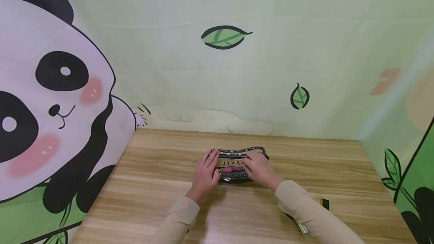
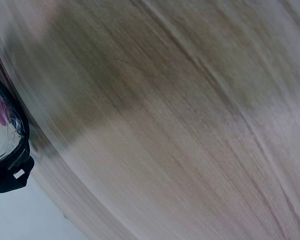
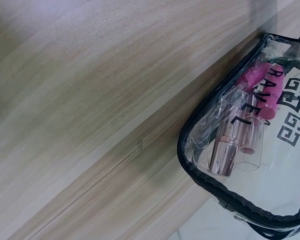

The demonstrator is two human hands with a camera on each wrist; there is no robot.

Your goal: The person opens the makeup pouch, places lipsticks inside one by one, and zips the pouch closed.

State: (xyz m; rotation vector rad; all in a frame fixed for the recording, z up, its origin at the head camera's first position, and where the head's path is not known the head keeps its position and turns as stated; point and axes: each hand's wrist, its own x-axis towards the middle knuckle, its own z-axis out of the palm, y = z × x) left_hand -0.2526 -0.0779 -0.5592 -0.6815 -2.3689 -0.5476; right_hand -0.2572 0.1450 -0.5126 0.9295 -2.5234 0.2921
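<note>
A clear cosmetic pouch [image 1: 234, 175] with black piping is on the wooden table, between both hands. In the right wrist view, the word TRAVEL and dark square patterns show on the see-through pouch [image 3: 290, 165], with a lipstick [image 3: 225, 150] and pink-ended tubes [image 3: 272, 92] inside. My left hand [image 1: 205, 172] holds the pouch's left end, fingers over the top and thumb at the near side. Curled fingers of my right hand [image 1: 259, 168] grip its upper right part. The left wrist view catches only a black-trimmed corner of the pouch [image 2: 15, 175].
Near my right forearm lie a black and gold item [image 1: 324, 203] and a silvery tube [image 1: 301, 227], partly covered by the sleeve. A wooden tabletop [image 1: 162, 150] meets a pale green wall cloth [image 1: 162, 67] printed with a panda and leaves.
</note>
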